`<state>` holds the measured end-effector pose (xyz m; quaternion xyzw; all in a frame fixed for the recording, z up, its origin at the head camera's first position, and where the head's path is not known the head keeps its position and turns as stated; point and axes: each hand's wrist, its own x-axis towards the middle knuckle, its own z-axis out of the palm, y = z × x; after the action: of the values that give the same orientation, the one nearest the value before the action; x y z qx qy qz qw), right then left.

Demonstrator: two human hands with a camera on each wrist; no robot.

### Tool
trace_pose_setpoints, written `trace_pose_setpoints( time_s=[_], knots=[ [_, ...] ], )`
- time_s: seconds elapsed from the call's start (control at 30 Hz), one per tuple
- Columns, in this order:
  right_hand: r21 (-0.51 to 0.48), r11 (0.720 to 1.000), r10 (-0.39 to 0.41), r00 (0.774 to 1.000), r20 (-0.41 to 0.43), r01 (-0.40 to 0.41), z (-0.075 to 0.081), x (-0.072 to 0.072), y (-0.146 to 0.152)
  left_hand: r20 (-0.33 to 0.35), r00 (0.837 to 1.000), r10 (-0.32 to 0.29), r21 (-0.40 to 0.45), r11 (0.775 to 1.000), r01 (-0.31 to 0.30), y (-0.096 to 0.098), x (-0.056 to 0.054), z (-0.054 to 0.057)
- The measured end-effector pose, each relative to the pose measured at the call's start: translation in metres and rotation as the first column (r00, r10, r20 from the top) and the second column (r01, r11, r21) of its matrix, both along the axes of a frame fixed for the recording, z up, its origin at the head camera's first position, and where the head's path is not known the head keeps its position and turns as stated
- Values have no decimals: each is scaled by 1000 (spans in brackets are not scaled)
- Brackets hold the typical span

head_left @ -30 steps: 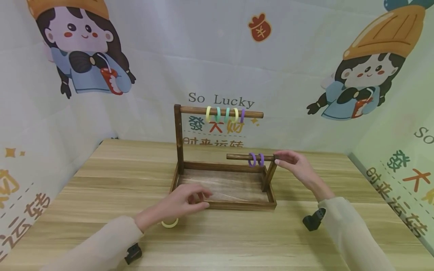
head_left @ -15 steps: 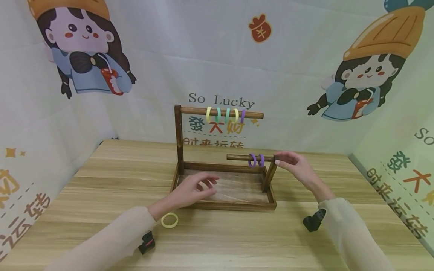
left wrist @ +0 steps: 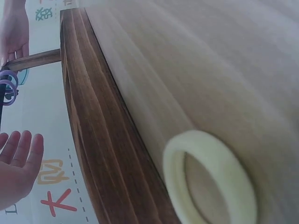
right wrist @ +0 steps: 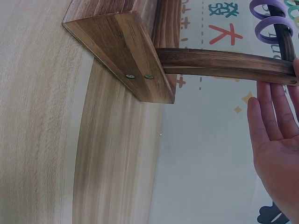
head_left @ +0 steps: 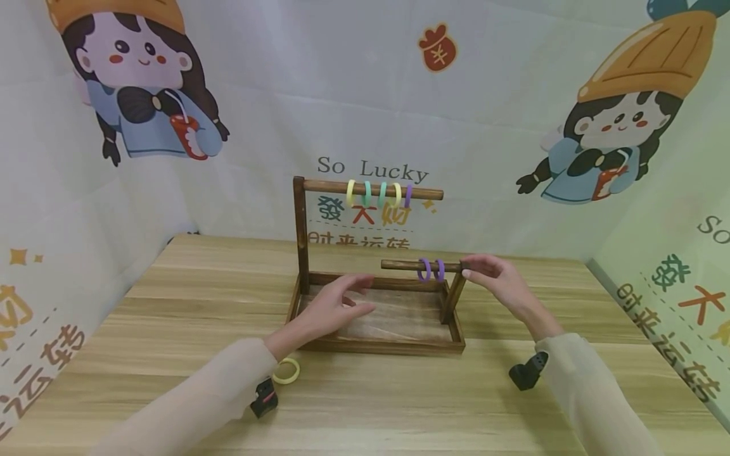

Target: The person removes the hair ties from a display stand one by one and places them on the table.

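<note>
My right hand (head_left: pixel 495 280) pinches the outer end of the short lower bar (head_left: pixel 393 264) of a wooden ring rack, where the bar meets its short post (head_left: pixel 453 294). Two purple rings (right wrist: pixel 273 20) hang on that bar. My left hand (head_left: pixel 332 308) hovers over the left half of the rack's tray base (head_left: pixel 393 346), fingers loosely bent and holding nothing. A pale yellow ring (left wrist: pixel 224 161) lies flat on the table just in front of the tray, beside my left sleeve.
A longer upper bar (head_left: pixel 430 193) on the tall left post (head_left: pixel 301 234) carries several yellow, green and purple rings. Wooden table (head_left: pixel 188 304) surrounds the rack. A printed cloth (head_left: pixel 274 114) hangs behind and at both sides.
My left hand has moved up and to the right, from the tray's front edge to over its inside, uncovering the yellow ring. My right hand stays in place.
</note>
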<state>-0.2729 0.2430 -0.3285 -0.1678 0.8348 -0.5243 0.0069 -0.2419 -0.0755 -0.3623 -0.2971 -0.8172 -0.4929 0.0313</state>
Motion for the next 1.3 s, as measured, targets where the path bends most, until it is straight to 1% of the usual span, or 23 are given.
trace_pose_setpoints(
  time_s=[0.1,0.17,0.23,0.33,0.47,0.5,0.57,0.93,1.07,1.23,1.3],
  knots=[
    [-1,1000,-1,1000,-4,1,0,0,0,4,1000,6,4,1000,-6,4,7,13],
    [-2,1000,-1,1000,-5,1,0,0,0,14,1000,2,23,1000,-2,6,11,22],
    [-3,1000,0,1000,-4,0,0,0,0,30,1000,-6,47,999,4,8,12,27],
    [-6,1000,2,1000,-3,-2,0,0,0,8,1000,-6,48,999,5,9,1,20],
    [-6,1000,5,1000,-4,-5,0,0,1,-12,999,32,11,999,-32,12,-14,10],
    [-5,1000,5,1000,-3,-5,0,0,1,-8,999,42,6,999,-42,14,-16,10],
    [-6,1000,6,1000,-3,-6,-1,0,1,-2,998,62,-3,998,-62,16,-17,12],
    [-2,1000,7,1000,-11,-7,0,0,1,-36,996,83,-41,996,-84,30,-30,25],
    [1,1000,6,1000,-17,-6,0,1,1,-85,992,89,-87,992,-96,37,-33,30],
    [2,1000,8,1000,-18,-8,0,2,1,-168,984,60,-153,985,-86,44,-36,36],
    [4,1000,6,1000,-17,-6,0,2,1,-181,982,55,-173,981,-87,47,-37,38]
  ],
)
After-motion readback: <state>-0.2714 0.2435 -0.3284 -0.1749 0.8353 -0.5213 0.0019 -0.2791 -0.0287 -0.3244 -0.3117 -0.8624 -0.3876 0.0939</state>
